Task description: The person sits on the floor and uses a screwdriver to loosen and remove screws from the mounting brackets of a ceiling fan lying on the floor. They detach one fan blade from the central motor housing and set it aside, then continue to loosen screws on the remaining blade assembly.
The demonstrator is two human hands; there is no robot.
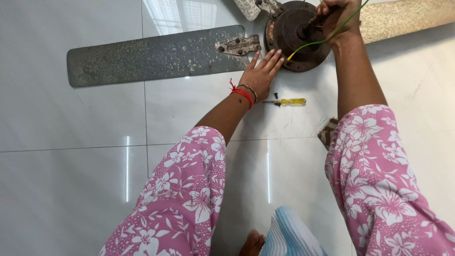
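An old ceiling fan lies on the white tiled floor. Its rusty round motor housing (289, 35) is at the top centre. My left hand (261, 72) rests flat with fingers together against the housing's lower left edge, a red thread and a bangle on the wrist. My right hand (337, 16) grips the fan's central shaft (308, 27) on top of the housing. A green wire (322, 40) runs from near my right hand down across the housing.
A grey dusty blade (151, 58) stretches left from the housing; a beige blade (407, 16) extends right. A yellow-handled screwdriver (289, 101) and a small dark screw (276, 95) lie below my left hand. My foot (252, 242) shows at the bottom.
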